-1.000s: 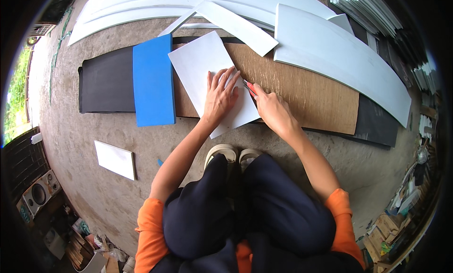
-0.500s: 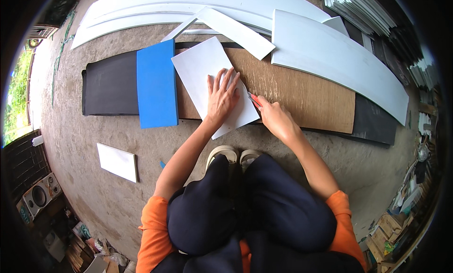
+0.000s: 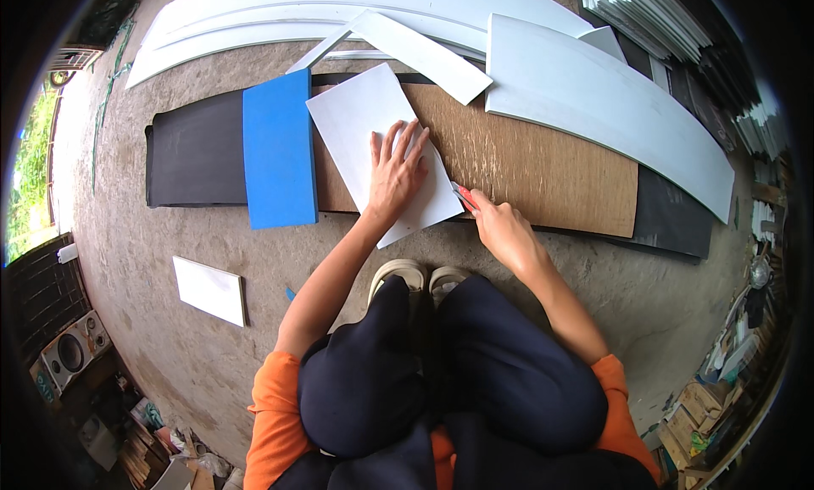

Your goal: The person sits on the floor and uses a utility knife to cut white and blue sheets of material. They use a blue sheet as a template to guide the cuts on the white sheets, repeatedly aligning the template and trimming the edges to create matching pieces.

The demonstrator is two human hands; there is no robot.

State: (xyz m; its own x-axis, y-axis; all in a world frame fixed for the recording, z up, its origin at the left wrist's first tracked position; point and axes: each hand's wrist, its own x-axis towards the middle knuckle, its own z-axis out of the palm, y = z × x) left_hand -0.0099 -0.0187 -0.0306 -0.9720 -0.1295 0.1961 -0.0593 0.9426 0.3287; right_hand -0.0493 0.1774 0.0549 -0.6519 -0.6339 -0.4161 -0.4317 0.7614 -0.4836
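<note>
My left hand [image 3: 397,175] presses flat on a white sheet [image 3: 352,117], its fingers spread toward the right edge. The sheet lies aslant across a brown wooden board [image 3: 534,164], and its near corner hangs past the board's front edge. My right hand [image 3: 502,227] grips a red utility knife [image 3: 465,198], whose tip is by the sheet's lower right edge. Just left of the sheet, a blue panel [image 3: 280,151] rests across the board and a dark sheet [image 3: 195,151].
Behind the board lie a white strip [image 3: 424,56] and a wide white panel [image 3: 593,108]. A small white piece [image 3: 208,291] is on the concrete floor at left. White sheets [image 3: 649,15] are stacked at back right. A speaker [image 3: 76,346] stands at far left.
My right hand has drawn the utility knife toward me and slightly right along the sheet's edge. The left hand stays on the sheet.
</note>
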